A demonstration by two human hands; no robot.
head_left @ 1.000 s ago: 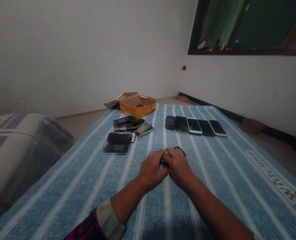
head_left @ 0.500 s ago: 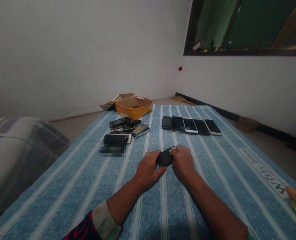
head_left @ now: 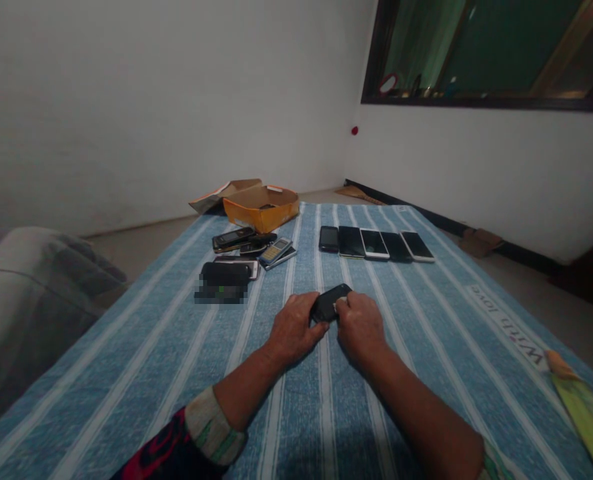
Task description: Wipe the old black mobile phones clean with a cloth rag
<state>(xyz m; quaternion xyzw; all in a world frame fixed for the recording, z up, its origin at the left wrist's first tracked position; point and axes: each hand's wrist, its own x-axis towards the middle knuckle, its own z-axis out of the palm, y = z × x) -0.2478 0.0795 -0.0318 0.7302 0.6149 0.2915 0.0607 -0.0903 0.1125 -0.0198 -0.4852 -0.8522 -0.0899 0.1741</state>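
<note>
At far left we record a grey draped cover (head_left: 41, 313), beside and below the level of the bench (head_left: 186, 373), which carries a blue cloth with white stripes. On the bench's left half, a black case-like item (head_left: 225, 273) lies over a white-edged phone (head_left: 255, 269); a pixelated block hides its near part. Just behind sits a loose pile of dark phones (head_left: 233, 237), and to its right a keypad phone (head_left: 276, 251) rests tilted on another. The pile stands between us and an open orange box (head_left: 262, 219), its flap spread left, something dark inside.

At centre, the left hand (head_left: 296, 330) is clamped on the left end of a dark phone (head_left: 327, 305), held at an angle just above or on the cloth — we cannot tell which. The right hand (head_left: 361, 323) is closed, pinching a pale scrap (head_left: 341, 302) against the phone's right part; its fingers hide that end.

Beyond, to the right, five phones (head_left: 375, 245) lie in a side-by-side row, well apart from the hands. Farther right: printed lettering on the cloth, then a yellow-green item (head_left: 583, 413) at the bench's edge — cut off by our view.
</note>
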